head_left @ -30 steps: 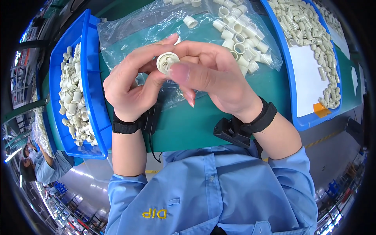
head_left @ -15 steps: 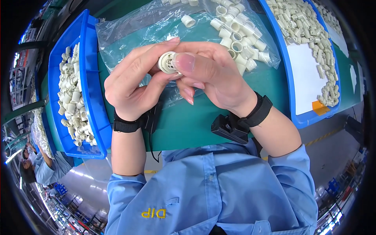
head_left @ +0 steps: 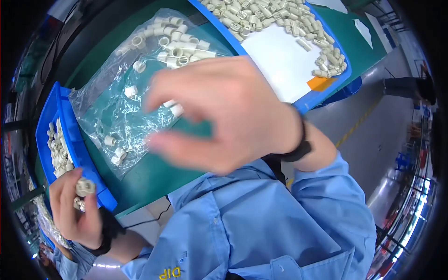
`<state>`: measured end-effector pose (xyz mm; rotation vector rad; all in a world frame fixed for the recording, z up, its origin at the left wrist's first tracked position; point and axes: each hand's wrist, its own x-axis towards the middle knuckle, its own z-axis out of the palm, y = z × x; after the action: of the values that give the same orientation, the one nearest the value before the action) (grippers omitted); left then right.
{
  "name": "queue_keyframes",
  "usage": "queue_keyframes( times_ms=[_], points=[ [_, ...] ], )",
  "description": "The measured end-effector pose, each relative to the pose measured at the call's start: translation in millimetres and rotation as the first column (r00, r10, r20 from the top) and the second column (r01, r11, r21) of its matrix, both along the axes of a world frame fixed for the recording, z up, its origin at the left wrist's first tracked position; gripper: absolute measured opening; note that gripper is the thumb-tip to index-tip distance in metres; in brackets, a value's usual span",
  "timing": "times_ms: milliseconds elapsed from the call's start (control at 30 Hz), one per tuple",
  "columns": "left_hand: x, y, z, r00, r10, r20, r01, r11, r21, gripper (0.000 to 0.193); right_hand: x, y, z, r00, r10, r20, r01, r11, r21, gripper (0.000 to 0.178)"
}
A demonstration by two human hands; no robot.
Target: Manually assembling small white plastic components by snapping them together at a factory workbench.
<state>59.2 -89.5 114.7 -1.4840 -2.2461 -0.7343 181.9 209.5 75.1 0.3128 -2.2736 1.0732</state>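
At the lower left, my left hand (head_left: 70, 212) is over the near end of a blue bin (head_left: 77, 140). It pinches a cream-coloured round plastic fitting (head_left: 86, 187) between thumb and fingers. More cream fittings lie in that bin, partly hidden behind the hand. My right hand (head_left: 228, 114) hovers above the workbench, smeared by motion. Its thumb and fingers are spread apart, with nothing visible between them. Beneath and beyond it spreads a clear plastic bag (head_left: 109, 109) bearing short white plastic sleeves (head_left: 177, 49), some clustered at the far side, several scattered singly.
A second blue tray (head_left: 329, 86) at the far right holds many small cream cylindrical parts (head_left: 254, 17), a white paper sheet (head_left: 275, 60) and an orange tag (head_left: 321, 84). The green bench top (head_left: 140, 186) runs beneath. Another person's arm (head_left: 65, 252) shows at the lower left edge.
My hands, together around a fitting before, have parted. The left has carried the fitting to the left bin; the right has let go and opened. The whole view has turned and shifted.
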Motion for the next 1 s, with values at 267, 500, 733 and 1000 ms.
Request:
queue_keyframes(
  times_ms=[267, 500, 733, 1000],
  points=[
    [-113, -106, -1, 0.846, 0.53, -0.057, -0.501, 0.753, -0.427, 0.031, 134, 190, -30, 0.611, -0.659, 0.439, 0.242, 0.683, 0.689, 0.029],
    [-25, -2, -15, 0.969, 0.242, 0.045, -0.234, 0.963, -0.135, 0.023, 121, 210, -43, 0.368, -0.755, 0.543, 0.206, 0.636, 0.744, 0.024],
    [-52, 112, -100, 0.934, 0.348, 0.077, -0.317, 0.911, -0.263, 0.02, 30, 57, 24, 0.958, -0.138, 0.251, 0.041, 0.934, 0.354, 0.025],
    [-78, 128, -89, 0.774, 0.255, 0.58, -0.003, 0.917, -0.399, 0.018, -53, -7, 5, 0.984, 0.18, 0.018, -0.18, 0.983, 0.045, 0.026]
  ],
)
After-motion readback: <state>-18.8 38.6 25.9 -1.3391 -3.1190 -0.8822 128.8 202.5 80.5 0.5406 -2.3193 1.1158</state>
